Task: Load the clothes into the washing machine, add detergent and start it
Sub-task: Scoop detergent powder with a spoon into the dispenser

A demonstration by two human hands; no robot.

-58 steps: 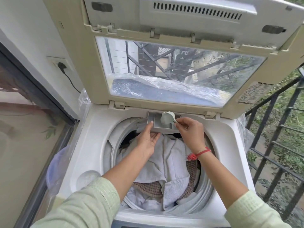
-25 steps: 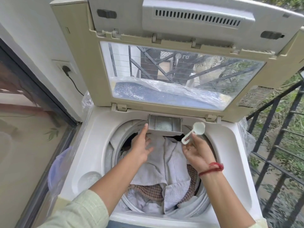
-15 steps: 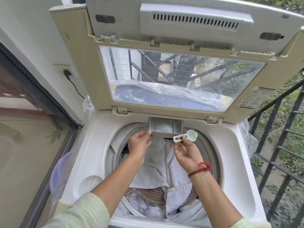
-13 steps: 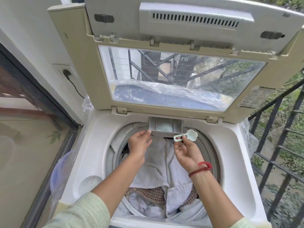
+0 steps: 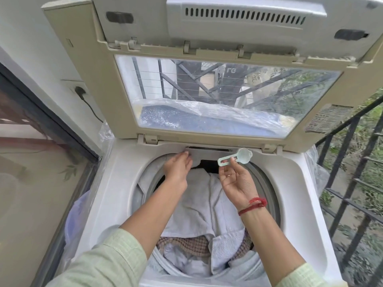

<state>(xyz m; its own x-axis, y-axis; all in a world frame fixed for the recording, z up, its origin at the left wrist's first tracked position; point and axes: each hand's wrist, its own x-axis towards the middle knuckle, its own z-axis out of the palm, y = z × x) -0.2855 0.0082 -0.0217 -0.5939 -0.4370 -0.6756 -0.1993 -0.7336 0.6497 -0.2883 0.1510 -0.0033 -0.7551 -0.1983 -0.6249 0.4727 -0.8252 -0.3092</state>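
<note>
Head view: left hand (image 5: 178, 168) flat on one drawer (image 5: 207, 151), right hand (image 5: 236, 183) pinching one scoop (image 5: 236, 158).

One washing machine (image 5: 306, 183), one raised lid (image 5: 207, 48), one scoop (image 5: 236, 157), two hands, left hand (image 5: 178, 168), right hand (image 5: 236, 183), one red wrist thread (image 5: 251, 206), one wall plug (image 5: 79, 91)

Home balcony: washing machine (image 5: 306, 183) beside iron railing (image 5: 352, 183), greenery beyond.
</note>
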